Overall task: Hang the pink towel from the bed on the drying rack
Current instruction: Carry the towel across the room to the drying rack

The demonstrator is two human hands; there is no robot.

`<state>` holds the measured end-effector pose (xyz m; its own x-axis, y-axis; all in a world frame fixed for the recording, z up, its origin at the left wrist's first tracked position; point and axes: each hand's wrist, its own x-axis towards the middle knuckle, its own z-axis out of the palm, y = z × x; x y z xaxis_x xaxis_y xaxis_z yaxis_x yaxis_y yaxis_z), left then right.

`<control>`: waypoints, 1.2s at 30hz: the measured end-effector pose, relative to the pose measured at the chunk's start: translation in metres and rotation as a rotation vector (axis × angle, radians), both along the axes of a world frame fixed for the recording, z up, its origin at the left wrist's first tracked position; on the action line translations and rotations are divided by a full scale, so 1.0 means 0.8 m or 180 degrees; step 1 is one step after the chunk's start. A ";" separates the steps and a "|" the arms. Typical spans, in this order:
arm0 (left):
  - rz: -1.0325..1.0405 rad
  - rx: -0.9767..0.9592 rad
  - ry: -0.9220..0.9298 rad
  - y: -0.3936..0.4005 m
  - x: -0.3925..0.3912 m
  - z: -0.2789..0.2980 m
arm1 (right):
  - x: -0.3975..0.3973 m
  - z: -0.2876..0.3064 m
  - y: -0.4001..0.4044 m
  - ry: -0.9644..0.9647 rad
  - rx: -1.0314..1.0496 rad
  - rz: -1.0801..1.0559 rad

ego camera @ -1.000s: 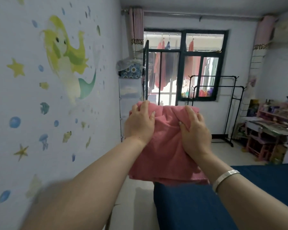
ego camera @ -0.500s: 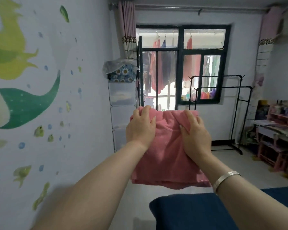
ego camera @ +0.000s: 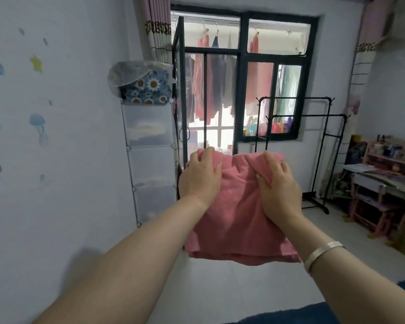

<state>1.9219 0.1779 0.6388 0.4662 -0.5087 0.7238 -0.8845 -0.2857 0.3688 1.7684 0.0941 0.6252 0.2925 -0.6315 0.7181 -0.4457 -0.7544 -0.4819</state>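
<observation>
The pink towel (ego camera: 236, 218) hangs folded in front of me, held up in the air at chest height. My left hand (ego camera: 201, 176) grips its upper left edge and my right hand (ego camera: 277, 183) grips its upper right edge, a silver bangle on that wrist. The black drying rack (ego camera: 323, 127) stands empty against the far wall under the window, to the right of the towel and well beyond my hands. Only a sliver of the dark blue bed (ego camera: 337, 313) shows at the bottom right.
A white stacked cabinet (ego camera: 150, 160) with a flowered bundle on top stands by the left wall. A dark-framed door (ego camera: 206, 101) opens onto a balcony with hung clothes. A cluttered pink desk (ego camera: 384, 183) fills the right side. Pale floor (ego camera: 220, 288) lies ahead.
I have moved forward along the left wall toward the window and rack. The bed has slid nearly out of view below. Both hands keep the same grip on the towel.
</observation>
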 end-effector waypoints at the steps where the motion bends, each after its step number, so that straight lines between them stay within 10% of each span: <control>1: -0.0050 0.0043 -0.0019 -0.015 0.022 -0.001 | 0.019 0.000 -0.011 -0.0002 0.0003 -0.0052; 36: -0.2143 0.0296 -0.0091 -0.833 0.380 -0.006 | 0.348 -0.012 -0.692 0.0072 0.0154 -0.2047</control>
